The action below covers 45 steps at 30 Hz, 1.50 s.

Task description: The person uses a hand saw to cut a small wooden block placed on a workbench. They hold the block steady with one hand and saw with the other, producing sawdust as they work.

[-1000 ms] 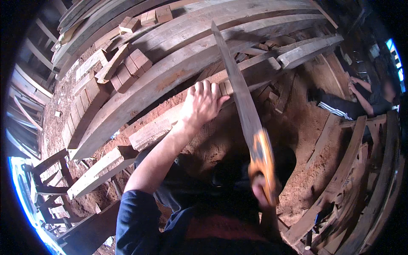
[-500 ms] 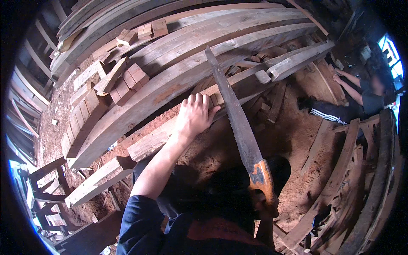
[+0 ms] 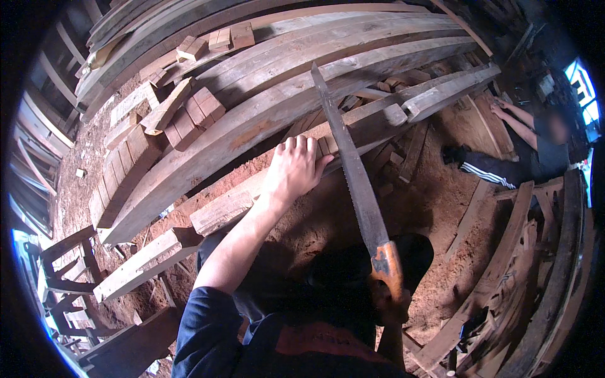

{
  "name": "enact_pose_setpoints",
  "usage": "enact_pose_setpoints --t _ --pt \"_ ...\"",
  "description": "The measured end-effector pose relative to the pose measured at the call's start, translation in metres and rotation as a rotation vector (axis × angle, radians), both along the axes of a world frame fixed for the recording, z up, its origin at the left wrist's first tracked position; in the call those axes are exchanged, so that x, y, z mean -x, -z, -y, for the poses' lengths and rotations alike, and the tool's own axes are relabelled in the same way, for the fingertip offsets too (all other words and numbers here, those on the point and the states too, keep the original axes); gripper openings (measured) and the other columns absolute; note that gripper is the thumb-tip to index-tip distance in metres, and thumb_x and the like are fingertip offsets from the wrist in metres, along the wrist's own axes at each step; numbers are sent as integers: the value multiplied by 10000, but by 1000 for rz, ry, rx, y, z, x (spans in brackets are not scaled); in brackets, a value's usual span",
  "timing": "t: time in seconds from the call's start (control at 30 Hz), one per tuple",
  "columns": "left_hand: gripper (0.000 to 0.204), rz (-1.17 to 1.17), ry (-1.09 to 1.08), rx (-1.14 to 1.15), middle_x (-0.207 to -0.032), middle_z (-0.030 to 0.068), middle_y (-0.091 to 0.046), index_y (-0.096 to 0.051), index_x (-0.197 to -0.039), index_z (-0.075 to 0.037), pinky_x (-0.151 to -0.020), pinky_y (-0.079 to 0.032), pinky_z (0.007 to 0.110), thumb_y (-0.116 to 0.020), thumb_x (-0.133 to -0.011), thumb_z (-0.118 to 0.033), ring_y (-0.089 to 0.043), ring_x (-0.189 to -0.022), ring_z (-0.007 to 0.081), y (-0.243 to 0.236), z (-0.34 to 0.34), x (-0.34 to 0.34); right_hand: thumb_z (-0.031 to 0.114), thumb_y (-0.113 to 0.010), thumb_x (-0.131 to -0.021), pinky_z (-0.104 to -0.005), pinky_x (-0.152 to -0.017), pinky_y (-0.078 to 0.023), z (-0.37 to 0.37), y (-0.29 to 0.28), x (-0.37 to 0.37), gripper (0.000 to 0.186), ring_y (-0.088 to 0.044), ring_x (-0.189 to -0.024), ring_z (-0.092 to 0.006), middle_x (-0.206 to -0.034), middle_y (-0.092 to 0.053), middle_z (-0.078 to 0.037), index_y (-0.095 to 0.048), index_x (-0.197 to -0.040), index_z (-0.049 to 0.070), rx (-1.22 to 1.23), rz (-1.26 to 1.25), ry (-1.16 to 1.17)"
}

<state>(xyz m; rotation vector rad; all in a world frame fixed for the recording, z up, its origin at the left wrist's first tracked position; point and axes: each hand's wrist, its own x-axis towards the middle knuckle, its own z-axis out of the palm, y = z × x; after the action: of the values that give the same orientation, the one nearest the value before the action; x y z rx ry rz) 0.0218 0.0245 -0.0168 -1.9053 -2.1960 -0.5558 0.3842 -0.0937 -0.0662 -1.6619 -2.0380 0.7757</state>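
My right hand (image 3: 392,309) is wrapped round the orange-brown wooden handle of a handsaw (image 3: 350,167), low in the head view and partly in shadow. The long dark blade slants up and away to the left, its toothed edge facing left. It crosses a squared timber beam (image 3: 234,200) just right of my left hand. Whether the teeth are cutting into the wood cannot be made out. My left hand (image 3: 293,165) grips the top of this beam, fingers curled over its far edge and thumb pointing toward the blade.
Long curved timbers (image 3: 283,94) lie beyond the beam, with several cut wood blocks (image 3: 195,116) on and beside them. More curved planks (image 3: 504,283) are stacked at the right. A co-worker (image 3: 535,148) sits on the reddish, sawdust-strewn ground at far right. A wooden frame (image 3: 69,268) stands at left.
The saw handle and my right hand have shifted slightly up and left. My left hand keeps its grip on the beam. The whole view has moved a little.
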Motion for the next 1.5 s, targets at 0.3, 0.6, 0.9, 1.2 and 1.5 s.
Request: enact_pose_setpoints --t 0.3,0.6,0.9,1.2,1.5 --pt "480 8 -7 13 -908 169 -583 -559 -969 23 -753 -482 409 -482 -940 -450 -584 -871 301 -2 1 0 410 -722 -745 -407 -514 -457 20 27 -20 419 -592 -538 -304 -582 -589 -142 -618 -714 5 -64 -168 117" --pt "511 4 -16 1 -942 173 -583 -554 -1008 34 -775 -477 412 -476 -938 -466 -579 -914 300 -3 3 0 322 -719 -764 -334 -494 -457 0 -29 10 303 -557 -482 -210 -546 -554 -82 -599 -691 53 -176 -241 -172" --pt "577 -70 -59 -7 -950 172 -594 -563 -1022 29 -761 -481 412 -433 -938 -527 -591 -906 298 3 2 -5 236 -755 -776 -312 -622 -477 12 -27 17 241 -591 -683 -177 -771 -618 -53 -610 -842 56 -68 -716 -66" --pt "538 -163 -62 -75 -878 166 -598 -566 -954 11 -719 -491 405 -424 -951 -508 -608 -842 292 9 -1 -7 73 -720 -769 -320 -698 -472 18 -4 -7 209 -584 -723 -209 -802 -608 -92 -586 -919 16 123 -908 -215" --pt "541 -200 -69 -116 -866 156 -612 -580 -928 0 -692 -495 402 -424 -947 -518 -618 -814 285 14 -1 -6 23 -706 -732 -330 -688 -484 14 -12 -1 197 -596 -699 -227 -771 -624 -120 -595 -889 -20 119 -864 -230"
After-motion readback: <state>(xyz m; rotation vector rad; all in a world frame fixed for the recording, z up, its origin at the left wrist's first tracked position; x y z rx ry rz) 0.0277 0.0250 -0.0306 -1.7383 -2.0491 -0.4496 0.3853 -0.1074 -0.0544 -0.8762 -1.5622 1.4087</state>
